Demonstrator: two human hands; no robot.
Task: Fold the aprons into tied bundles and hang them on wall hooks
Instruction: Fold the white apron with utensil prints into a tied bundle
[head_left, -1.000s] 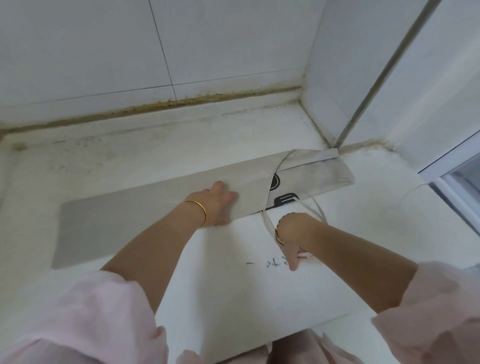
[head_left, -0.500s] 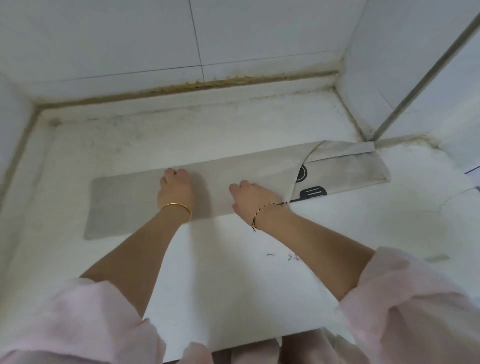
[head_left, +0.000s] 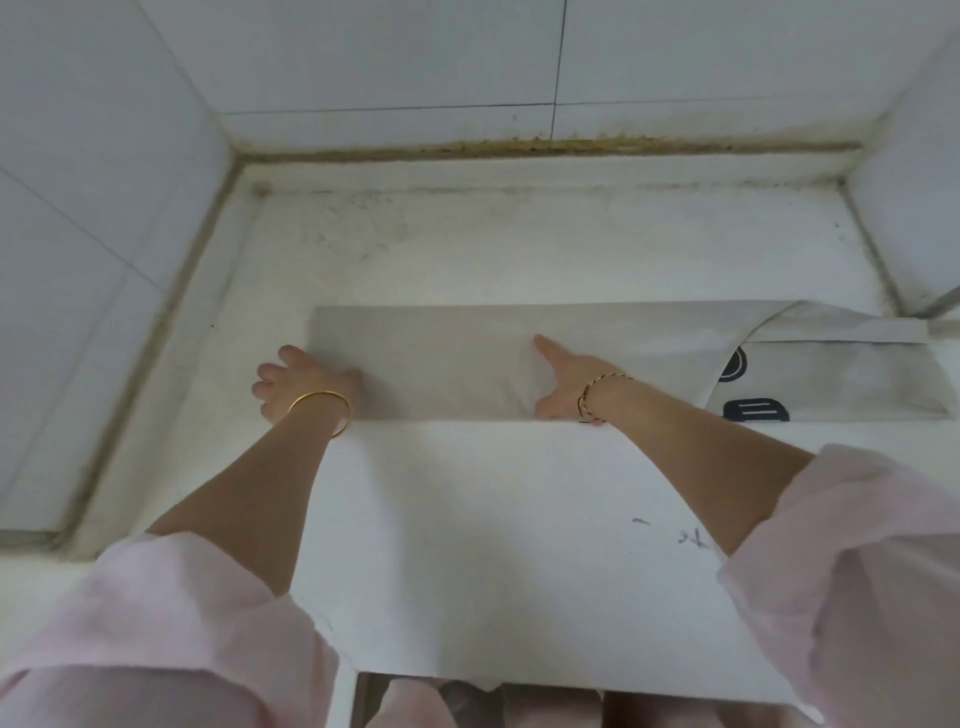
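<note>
Two sides of tiled wall (head_left: 363, 52) behind and left of a white counter (head_left: 493, 519), with stained grout along the counter's back edge. Across the middle of the counter, flat and folded into one long grey strip: an apron (head_left: 441, 353), running from left of the counter's centre to its right end. At that right end, a folded-over flap showing black print (head_left: 732, 364).

Pink sleeves (head_left: 156, 623) pushed up at the counter's near edge, bare forearms reaching in over the counter.

Left hand (head_left: 296, 382) at the strip's left end, fingers spread and relaxed, partly on the cloth and partly on the bare counter beside it; gripping nothing. Right hand (head_left: 563, 382) near the counter's centre, flat on the apron along its near edge, fingers straight and apart, pressing down, nothing pinched.

Thin gold bangle (head_left: 322, 410) on the left wrist, braided bracelet (head_left: 597, 389) on the right. Small dark scribbles (head_left: 691, 538) on the counter's near right part, beside the right forearm.
</note>
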